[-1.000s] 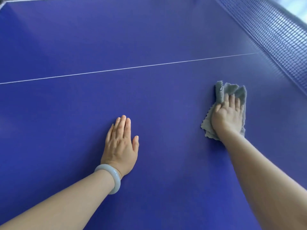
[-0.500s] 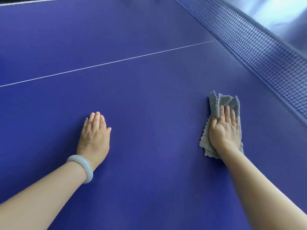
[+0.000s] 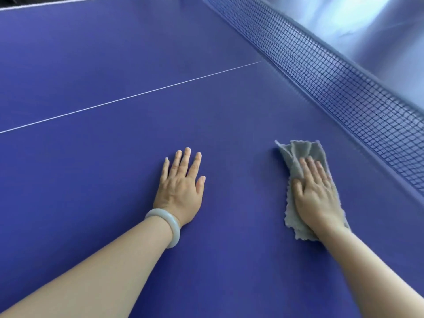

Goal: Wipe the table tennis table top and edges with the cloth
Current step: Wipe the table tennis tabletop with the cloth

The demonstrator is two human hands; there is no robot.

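Observation:
The blue table tennis table top (image 3: 114, 65) fills the view. A grey cloth (image 3: 298, 154) with a zigzag edge lies flat on it at the right. My right hand (image 3: 314, 193) presses down on the cloth with straight fingers, covering its middle. My left hand (image 3: 181, 189) rests flat on the bare table top to the left of the cloth, fingers spread, with a pale bangle on the wrist.
The net (image 3: 339, 88) runs diagonally along the right, close to the cloth. A thin white centre line (image 3: 128, 97) crosses the table ahead of my hands. The table's far edge (image 3: 46, 5) shows at the top left.
My left hand has spread its fingers on the table. The view has turned further toward the net, and my right hand with the cloth lies lower in the view.

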